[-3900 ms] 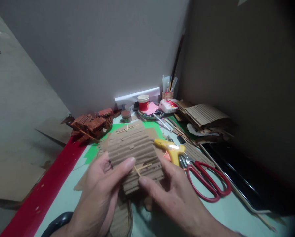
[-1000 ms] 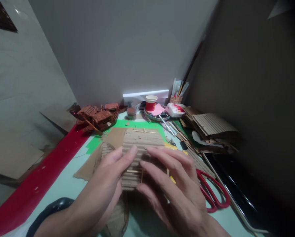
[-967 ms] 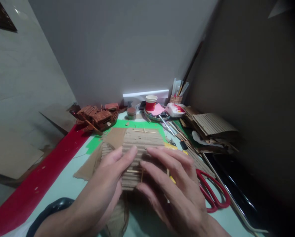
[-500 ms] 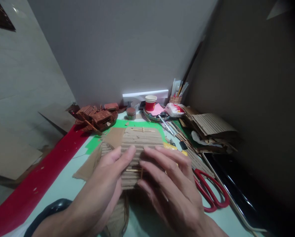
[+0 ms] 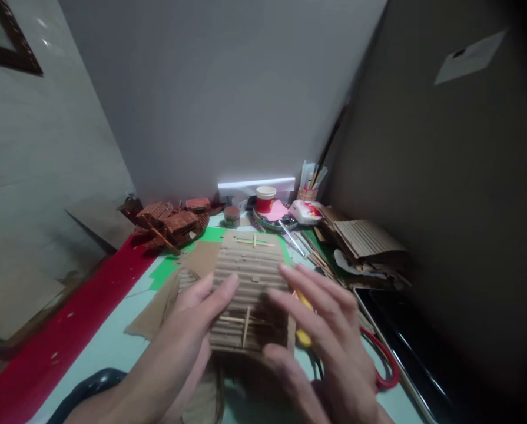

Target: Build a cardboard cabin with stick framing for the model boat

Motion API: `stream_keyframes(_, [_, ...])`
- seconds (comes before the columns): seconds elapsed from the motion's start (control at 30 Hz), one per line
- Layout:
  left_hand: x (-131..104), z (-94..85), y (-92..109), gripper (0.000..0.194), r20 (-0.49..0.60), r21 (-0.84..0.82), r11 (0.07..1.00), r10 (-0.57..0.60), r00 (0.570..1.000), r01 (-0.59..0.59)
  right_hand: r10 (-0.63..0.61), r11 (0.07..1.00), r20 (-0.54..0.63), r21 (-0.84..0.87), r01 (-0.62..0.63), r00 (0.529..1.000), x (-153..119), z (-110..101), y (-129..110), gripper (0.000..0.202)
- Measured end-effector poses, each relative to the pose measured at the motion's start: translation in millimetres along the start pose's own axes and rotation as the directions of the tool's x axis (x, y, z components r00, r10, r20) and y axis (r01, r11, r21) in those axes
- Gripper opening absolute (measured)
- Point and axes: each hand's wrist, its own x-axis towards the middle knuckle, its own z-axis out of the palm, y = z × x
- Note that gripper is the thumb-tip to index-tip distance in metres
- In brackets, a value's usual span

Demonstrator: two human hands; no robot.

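Note:
A corrugated cardboard piece (image 5: 249, 265) with ridged strips is held up before me. A small cross of thin wooden sticks (image 5: 246, 325) lies on its near end, and a similar stick cross (image 5: 255, 241) is on its far end. My left hand (image 5: 186, 333) grips the left side, thumb on top and fingers hidden beneath. Over the right edge, my right hand (image 5: 329, 330) has its fingers spread apart; whether the fingertips touch the cardboard I cannot tell. Below hangs another ridged cardboard part (image 5: 204, 394); its link to the held piece is hidden.
Red-handled scissors (image 5: 389, 365) and a black shiny tray-like object (image 5: 404, 335) lie right. A cardboard stack (image 5: 369, 235) stands beyond. Brown-red cardboard models (image 5: 175, 221) sit back left. A red paper cup (image 5: 265, 200) and a jar (image 5: 232, 217) stand at the back.
My right hand has moved right, its fingers spreading away from the near stick cross, which now shows fully. My left hand keeps its grip. The camera view has shifted slightly.

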Motion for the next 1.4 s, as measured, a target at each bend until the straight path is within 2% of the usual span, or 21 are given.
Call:
stream_keyframes(0.07, [0.9,-0.5,0.6,0.033,-0.01,0.026,0.999,-0.019,1.0,0.02,0.157,0.986,-0.083,0.062,-0.152,0.984,-0.1,-5.8,5.5,0.035])
stream_keyframes(0.1, [1.8,-0.9,0.6,0.033,-0.017,0.044,0.999,-0.028,0.999,0.029,0.274,0.958,-0.112,0.12,-0.261,0.955,-0.2,-7.4,9.1,0.034])
stream_keyframes(0.17, [3.4,-2.1,-0.1,0.035,-0.009,0.07,0.997,-0.028,1.0,0.029,0.519,0.836,-0.082,0.259,-0.484,0.851,0.4,-7.9,16.5,0.031])
stream_keyframes(0.23, [3.9,-3.6,-1.1,0.037,0.009,0.079,0.997,-0.013,1.0,0.013,0.683,0.65,0.079,0.388,-0.654,0.726,3.2,-6.2,21.8,0.029])
stream_keyframes(0.27, [3.8,-4.4,-1.5,0.038,0.016,0.079,0.997,-0.005,1.0,0.004,0.712,0.552,0.193,0.441,-0.708,0.675,5.4,-5.3,23.1,0.03])
stream_keyframes(0.33, [3.5,-5.7,-2.1,0.037,0.037,0.08,0.997,0.005,0.999,-0.008,0.685,0.402,0.39,0.502,-0.766,0.616,10.5,-4.0,22.7,0.031])
stream_keyframes(0.37, [3.6,-6.2,-2.2,0.035,0.046,0.081,0.997,0.002,0.999,-0.006,0.652,0.365,0.456,0.512,-0.777,0.606,12.8,-4.0,21.3,0.029])
stream_keyframes(0.43, [4.7,-7.2,-2.3,0.032,0.077,0.082,0.997,-0.009,0.997,0.003,0.596,0.369,0.51,0.512,-0.776,0.62,15.9,-5.2,17.7,0.024])
stream_keyframes(0.53, [8.7,-8.5,-2.9,0.027,0.112,0.067,0.998,-0.028,0.993,0.02,0.556,0.409,0.512,0.517,-0.752,0.654,16.5,-8.2,13.9,0.02])
stream_keyframes(0.7, [15.4,-10.0,-4.5,0.024,0.191,0.039,0.999,-0.042,0.981,0.035,0.533,0.39,0.495,0.576,-0.718,0.686,12.4,-7.4,13.9,0.023])
stream_keyframes(0.83, [14.7,-9.4,-2.0,0.028,0.171,0.079,0.997,-0.03,0.985,0.017,0.542,0.395,0.468,0.59,-0.704,0.697,9.1,-4.3,13.8,0.025])
stream_keyframes(0.97, [9.3,-9.9,3.6,0.034,0.176,0.151,0.988,-0.006,0.984,-0.021,0.529,0.499,0.401,0.566,-0.656,0.748,6.1,-7.7,13.7,0.024])
stream_keyframes(1.07, [5.2,-12.6,7.5,0.034,0.198,0.221,0.972,0.041,0.979,-0.085,0.49,0.641,0.296,0.514,-0.569,0.82,5.6,-12.8,15.0,0.03])
stream_keyframes(1.17, [2.0,-16.6,11.9,0.033,0.182,0.249,0.963,0.059,0.982,-0.104,0.357,0.803,0.18,0.442,-0.4,0.916,7.0,-16.4,16.2,0.039])
stream_keyframes(1.23, [1.1,-19.6,15.6,0.037,0.197,0.195,0.974,0.075,0.978,-0.114,0.251,0.874,0.13,0.395,-0.282,0.959,8.6,-17.5,16.2,0.041])
stream_keyframes(1.3, [2.0,-23.2,19.7,0.044,0.259,0.169,0.976,0.091,0.962,-0.138,0.177,0.911,0.099,0.36,-0.201,0.979,10.2,-17.9,15.8,0.042])
stream_keyframes(1.4, [6.3,-28.2,26.0,0.055,0.381,0.385,0.891,0.085,0.92,-0.242,0.135,0.929,0.089,0.334,-0.157,0.987,11.9,-18.0,15.1,0.044])
